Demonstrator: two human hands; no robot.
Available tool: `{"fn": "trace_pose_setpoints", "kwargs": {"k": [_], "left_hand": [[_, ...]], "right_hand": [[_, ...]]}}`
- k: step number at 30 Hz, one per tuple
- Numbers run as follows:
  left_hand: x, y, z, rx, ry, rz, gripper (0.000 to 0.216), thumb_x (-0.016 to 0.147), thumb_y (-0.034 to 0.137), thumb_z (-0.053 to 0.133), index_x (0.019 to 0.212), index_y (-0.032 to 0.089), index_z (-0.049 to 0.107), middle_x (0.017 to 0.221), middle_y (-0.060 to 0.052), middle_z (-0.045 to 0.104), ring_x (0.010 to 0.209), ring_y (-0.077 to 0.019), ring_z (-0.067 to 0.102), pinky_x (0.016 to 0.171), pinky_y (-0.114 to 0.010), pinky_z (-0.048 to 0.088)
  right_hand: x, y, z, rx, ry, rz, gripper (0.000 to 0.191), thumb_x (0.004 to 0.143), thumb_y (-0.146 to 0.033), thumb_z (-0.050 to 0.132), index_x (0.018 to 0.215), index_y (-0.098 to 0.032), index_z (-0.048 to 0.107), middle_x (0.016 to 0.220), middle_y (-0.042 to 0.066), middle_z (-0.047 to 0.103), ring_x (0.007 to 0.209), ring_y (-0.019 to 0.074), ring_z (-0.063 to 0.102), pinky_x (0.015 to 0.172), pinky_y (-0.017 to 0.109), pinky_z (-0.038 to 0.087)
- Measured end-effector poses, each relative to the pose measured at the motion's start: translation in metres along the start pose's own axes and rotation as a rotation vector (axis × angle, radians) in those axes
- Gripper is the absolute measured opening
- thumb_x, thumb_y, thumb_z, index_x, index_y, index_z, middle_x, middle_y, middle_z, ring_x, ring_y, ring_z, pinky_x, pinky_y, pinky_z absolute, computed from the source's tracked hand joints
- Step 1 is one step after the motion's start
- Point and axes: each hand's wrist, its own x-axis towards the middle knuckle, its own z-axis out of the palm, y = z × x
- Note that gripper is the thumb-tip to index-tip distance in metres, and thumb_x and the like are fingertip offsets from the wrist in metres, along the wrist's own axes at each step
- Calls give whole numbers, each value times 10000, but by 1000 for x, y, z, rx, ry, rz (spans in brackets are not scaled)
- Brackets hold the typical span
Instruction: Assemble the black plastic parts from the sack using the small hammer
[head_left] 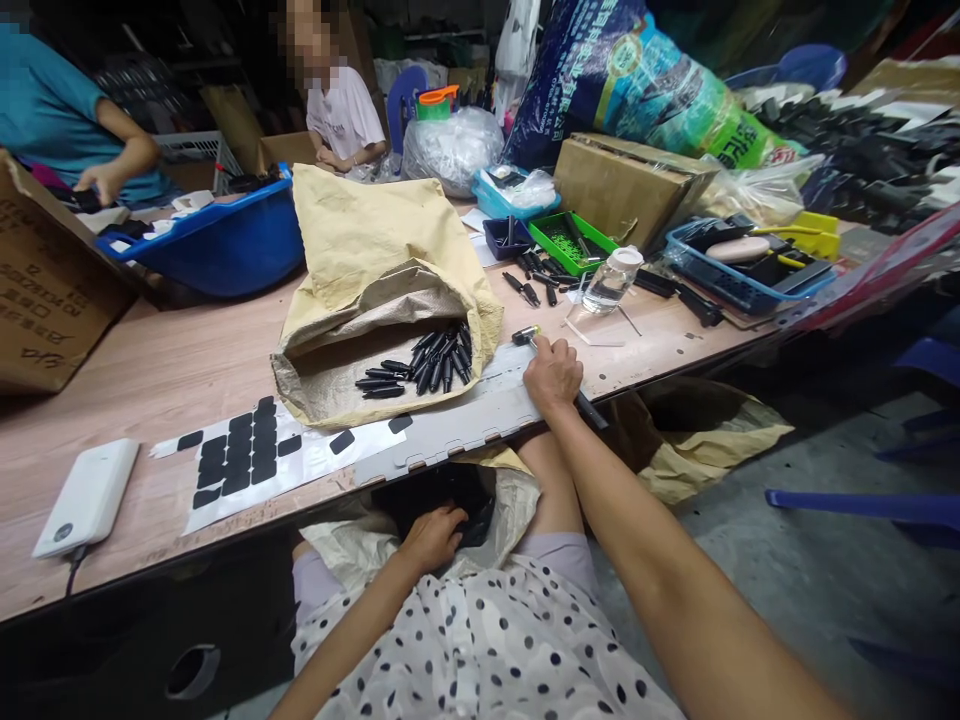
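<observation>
My right hand (553,375) is closed round a small hammer (525,336) at the table's front edge. The hammer's head, yellow and black, points left, and its dark handle comes out below the hand. Under my right hand lies a grey board (457,427) with a notched edge. In my lap my left hand (435,537) rests at the mouth of a sack (517,497), fingers bent loosely over its dark contents. I cannot see anything held there. Black pen-shaped parts (439,360) lie in a yellow paper sack (375,225) on the table.
A sheet with black stickers (238,450) and a white power bank (88,498) lie left. A blue basin (217,240), green tray (574,243), jar (611,280), carton (630,185) and blue basket (750,265) stand behind. Two people (341,115) sit across the table.
</observation>
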Motion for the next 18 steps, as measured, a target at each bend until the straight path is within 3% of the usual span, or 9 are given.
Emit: {"fn": "trace_pose_setpoints", "kwargs": {"k": [4, 7, 9, 12, 15, 18], "left_hand": [[-2, 4, -2, 51, 4, -1, 377, 872, 171, 569, 1232, 247, 654, 1226, -99, 673, 1113, -261, 678, 948, -354, 547], [-9, 14, -9, 89, 57, 175, 279, 872, 170, 582, 1117, 238, 696, 1067, -73, 711, 977, -223, 703, 847, -308, 554], [-15, 25, -20, 78, 161, 411, 195, 900, 185, 564, 1016, 234, 713, 906, -46, 710, 857, -185, 694, 783, -277, 538], [-18, 42, -55, 3, 491, 642, 194, 948, 211, 518, 958, 222, 712, 792, -42, 686, 737, -162, 649, 716, -278, 518], [-4, 44, -103, -119, 907, 459, 165, 940, 233, 536, 951, 210, 699, 827, -56, 689, 747, -171, 639, 711, -293, 525], [20, 32, -146, -173, 1125, 92, 96, 868, 237, 601, 905, 214, 686, 852, -44, 661, 757, -185, 630, 691, -301, 523]], "right_hand": [[0, 1, 3, -14, 22, -8, 403, 937, -191, 446, 1293, -206, 633, 1099, 154, 573, 1008, 281, 488, 770, 354, 354], [-1, 1, 4, -19, 24, -7, 402, 937, -192, 446, 1291, -208, 635, 1092, 152, 572, 1005, 280, 487, 774, 357, 356], [-1, 0, 3, -22, 22, -3, 403, 934, -187, 446, 1289, -209, 636, 1096, 152, 573, 1004, 280, 489, 773, 358, 357], [-1, 0, 1, -26, 12, 0, 412, 935, -175, 439, 1297, -212, 634, 1104, 152, 578, 1008, 281, 496, 768, 357, 358], [-2, 0, -1, -24, 9, -4, 418, 938, -166, 430, 1299, -210, 635, 1098, 152, 584, 1007, 280, 503, 763, 356, 359], [-2, -1, -2, -24, 15, -6, 412, 937, -164, 432, 1290, -209, 641, 1093, 151, 588, 995, 277, 509, 763, 356, 361]]}}
